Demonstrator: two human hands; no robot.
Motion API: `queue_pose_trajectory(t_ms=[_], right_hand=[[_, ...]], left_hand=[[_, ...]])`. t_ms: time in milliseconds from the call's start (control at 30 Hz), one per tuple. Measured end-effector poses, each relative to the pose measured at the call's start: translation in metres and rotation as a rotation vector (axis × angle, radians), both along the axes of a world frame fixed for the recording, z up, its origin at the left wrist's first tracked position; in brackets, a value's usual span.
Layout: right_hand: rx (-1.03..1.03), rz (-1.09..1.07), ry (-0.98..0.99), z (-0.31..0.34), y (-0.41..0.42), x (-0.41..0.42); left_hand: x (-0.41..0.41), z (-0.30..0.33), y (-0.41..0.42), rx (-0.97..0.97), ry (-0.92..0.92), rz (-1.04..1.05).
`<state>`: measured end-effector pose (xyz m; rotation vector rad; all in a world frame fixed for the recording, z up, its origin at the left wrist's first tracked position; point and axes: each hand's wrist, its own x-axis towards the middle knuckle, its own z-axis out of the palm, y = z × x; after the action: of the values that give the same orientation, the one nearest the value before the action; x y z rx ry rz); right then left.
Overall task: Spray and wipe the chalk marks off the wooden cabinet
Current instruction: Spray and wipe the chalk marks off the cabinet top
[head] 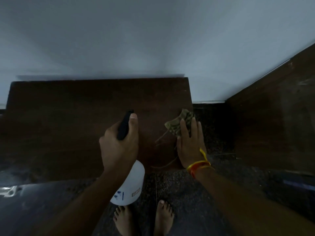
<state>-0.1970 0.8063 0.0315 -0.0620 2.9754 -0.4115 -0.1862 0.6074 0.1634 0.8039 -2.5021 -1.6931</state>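
Note:
The dark wooden cabinet (68, 130) fills the middle of the view, its top seen from above. My left hand (117, 147) grips the black head of a white spray bottle (131, 183), thumb along the top, nozzle pointing at the cabinet top. My right hand (190, 143) lies flat with straight fingers, pressing a crumpled greenish cloth (177, 124) onto the cabinet's right edge. Loose threads trail from the cloth over the wood. The room is dim and I cannot make out chalk marks on the top.
A pale wall (153, 40) rises behind the cabinet. A second dark wooden panel (272, 116) stands to the right. Dark speckled floor (213, 133) lies between them, and my bare feet (144, 218) stand close in front of the cabinet.

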Motion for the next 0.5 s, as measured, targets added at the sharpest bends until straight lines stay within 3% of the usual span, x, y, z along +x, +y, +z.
queue_pose_trajectory(t_ms=[233, 500], right_hand=[[0.06, -0.048, 0.043, -0.007, -0.011, -0.036], [0.034, -0.027, 0.003, 0.0, -0.007, 0.048]], left_hand=[[0.005, -0.012, -0.008, -0.013, -0.004, 0.05], [0.02, -0.002, -0.02, 0.001, -0.03, 0.038]])
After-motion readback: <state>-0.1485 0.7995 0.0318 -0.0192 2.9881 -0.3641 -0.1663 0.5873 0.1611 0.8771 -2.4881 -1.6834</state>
